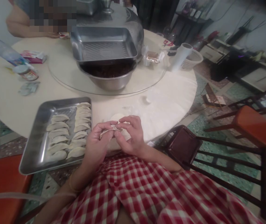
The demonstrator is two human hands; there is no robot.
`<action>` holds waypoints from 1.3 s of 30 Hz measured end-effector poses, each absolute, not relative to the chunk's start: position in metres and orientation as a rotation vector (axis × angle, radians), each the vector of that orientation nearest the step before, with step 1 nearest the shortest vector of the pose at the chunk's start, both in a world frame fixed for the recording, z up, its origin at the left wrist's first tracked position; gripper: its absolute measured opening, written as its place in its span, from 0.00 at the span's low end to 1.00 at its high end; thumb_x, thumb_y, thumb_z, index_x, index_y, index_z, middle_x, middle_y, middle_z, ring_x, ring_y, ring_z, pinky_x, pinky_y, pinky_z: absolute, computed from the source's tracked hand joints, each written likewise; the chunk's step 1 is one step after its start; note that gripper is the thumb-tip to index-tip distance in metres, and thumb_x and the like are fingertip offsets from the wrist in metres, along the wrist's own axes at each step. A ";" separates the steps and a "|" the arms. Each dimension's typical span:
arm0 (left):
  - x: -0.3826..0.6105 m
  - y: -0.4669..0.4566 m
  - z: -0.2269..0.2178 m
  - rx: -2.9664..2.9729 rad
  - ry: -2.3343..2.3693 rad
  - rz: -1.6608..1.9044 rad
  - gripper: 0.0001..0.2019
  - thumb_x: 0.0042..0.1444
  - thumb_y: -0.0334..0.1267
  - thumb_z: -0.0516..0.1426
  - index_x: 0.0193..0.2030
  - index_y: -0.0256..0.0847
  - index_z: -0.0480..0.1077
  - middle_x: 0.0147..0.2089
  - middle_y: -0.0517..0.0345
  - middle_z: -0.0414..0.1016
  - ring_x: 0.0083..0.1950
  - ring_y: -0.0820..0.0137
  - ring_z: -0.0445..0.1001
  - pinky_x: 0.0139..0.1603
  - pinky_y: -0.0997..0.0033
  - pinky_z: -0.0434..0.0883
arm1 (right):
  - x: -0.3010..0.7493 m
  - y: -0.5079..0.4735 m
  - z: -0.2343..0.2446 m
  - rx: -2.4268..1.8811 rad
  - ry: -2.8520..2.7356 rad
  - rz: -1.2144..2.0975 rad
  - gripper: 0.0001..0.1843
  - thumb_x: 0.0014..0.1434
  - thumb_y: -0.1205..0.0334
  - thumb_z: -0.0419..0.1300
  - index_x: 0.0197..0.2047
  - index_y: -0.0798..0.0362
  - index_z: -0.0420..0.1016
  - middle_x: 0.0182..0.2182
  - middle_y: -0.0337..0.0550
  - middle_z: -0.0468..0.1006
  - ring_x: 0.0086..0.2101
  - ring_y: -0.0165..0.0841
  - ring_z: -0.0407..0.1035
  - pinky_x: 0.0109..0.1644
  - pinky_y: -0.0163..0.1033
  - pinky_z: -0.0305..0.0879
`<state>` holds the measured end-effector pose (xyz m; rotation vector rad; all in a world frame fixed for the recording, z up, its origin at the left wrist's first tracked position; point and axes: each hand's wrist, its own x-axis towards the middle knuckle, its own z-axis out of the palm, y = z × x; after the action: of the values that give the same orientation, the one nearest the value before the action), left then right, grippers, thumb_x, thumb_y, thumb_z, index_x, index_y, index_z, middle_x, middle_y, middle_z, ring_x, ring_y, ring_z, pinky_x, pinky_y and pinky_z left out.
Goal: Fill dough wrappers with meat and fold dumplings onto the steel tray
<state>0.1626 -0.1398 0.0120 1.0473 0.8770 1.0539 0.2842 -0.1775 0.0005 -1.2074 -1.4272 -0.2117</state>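
A pale dumpling is pinched between both my hands at the near edge of the round table. My left hand cups it from below with fingers closed on the fold. My right hand pinches its top edge with thumb and fingers. A small stack of round wrappers lies on the table just behind my hands. To the left, a metal tray holds several folded dumplings in two rows.
A steel bowl of dark filling sits on a glass turntable, with a metal pan resting on it. Another person's arm rests at the far edge. A bottle, packets, a white basket and wooden chairs stand around.
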 end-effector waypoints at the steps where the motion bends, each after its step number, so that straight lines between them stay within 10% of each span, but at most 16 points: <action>1: 0.162 -0.140 0.012 1.049 0.875 1.050 0.07 0.44 0.34 0.65 0.29 0.41 0.70 0.42 0.54 0.80 0.45 0.64 0.77 0.41 0.68 0.75 | 0.284 -0.177 0.001 -1.202 -1.426 -0.214 0.04 0.58 0.65 0.58 0.38 0.51 0.71 0.38 0.43 0.76 0.40 0.34 0.69 0.46 0.46 0.68; 39: 0.163 -0.140 0.023 0.965 0.877 1.087 0.06 0.46 0.36 0.64 0.28 0.41 0.70 0.39 0.56 0.80 0.40 0.67 0.78 0.37 0.69 0.76 | 0.294 -0.184 -0.007 -1.258 -1.454 -0.202 0.10 0.60 0.60 0.60 0.45 0.52 0.72 0.43 0.48 0.74 0.44 0.37 0.68 0.50 0.48 0.68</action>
<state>0.1629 -0.1403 0.0229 0.9652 0.8774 1.0872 0.2943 -0.1838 -0.0071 -1.2580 -1.4542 -0.2016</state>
